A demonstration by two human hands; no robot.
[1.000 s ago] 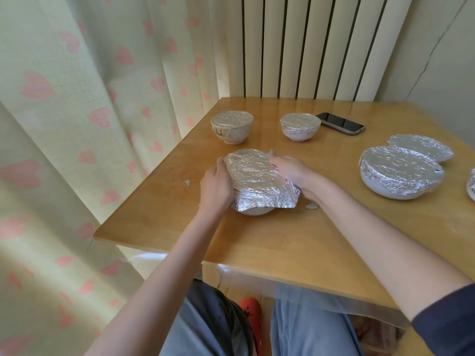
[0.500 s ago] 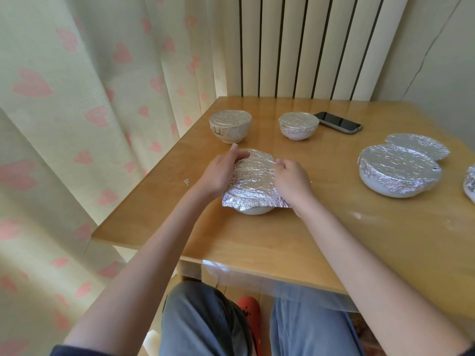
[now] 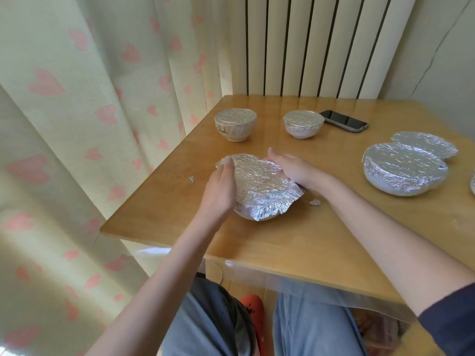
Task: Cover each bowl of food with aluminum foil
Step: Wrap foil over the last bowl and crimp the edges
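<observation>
Right now the person's two hands flank a bowl (image 3: 248, 216) near the left front of the table (image 3: 295, 237), and a crinkled sheet of aluminum foil (image 3: 262, 185) lies draped over it. Little of the bowl itself can be seen: only a pale sliver of its lower wall peeks out under the foil's near edge, and whatever food it holds is fully hidden. The left hand (image 3: 221, 191) sits against the foil's left side, its grip seemingly closed on the loose far-left corner, though the fingertips are blurred and I can't be sure how they lie. The right hand (image 3: 293, 167) lies flat along the foil's right side with fingers straight, pressing on it, not curled round it.

Farther back stand two small bowls, the far left bowl (image 3: 235, 124) and the far middle bowl (image 3: 303, 124), each capped tightly in foil. A dark phone (image 3: 344, 120) lies just right of the second one. At the right sit a large covered dish (image 3: 404, 173) and, touching it behind, a flatter foil-covered dish (image 3: 424, 145); another foil-wrapped thing is cut off by the right edge. Two small foil scraps lie on the wood, one scrap (image 3: 191, 179) left of the bowl and another scrap (image 3: 314, 202) on its right.

The table is glossy honey-coloured wood. A curtain (image 3: 77, 124) printed with pink hearts hangs at the left, and a ribbed radiator (image 3: 321, 44) stands against the far wall. Below the table's near edge show grey-blue trousers and an orange shoe (image 3: 254, 312).
</observation>
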